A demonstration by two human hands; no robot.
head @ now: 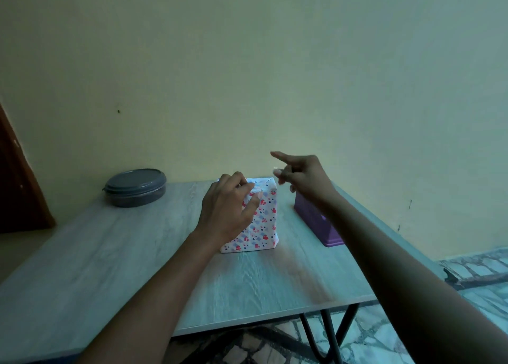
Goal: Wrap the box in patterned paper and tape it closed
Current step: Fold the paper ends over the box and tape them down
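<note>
**Taping the top fold**

Grey table (123, 253) against a yellow wall. Wrapped box (261, 221) upright near the table's far middle, paper already folded round it; purple tray (319, 221) just beside, lidded tub (136, 188) well apart. Left hand (228, 212) curled over the box's top edge, pinning the fold. Right hand (299, 177) raised above, forefinger out, thumb and middle finger pinching what looks like a tape scrap. Best laid straight across the seam, fold kept pinned, then rubbed flat.
</note>
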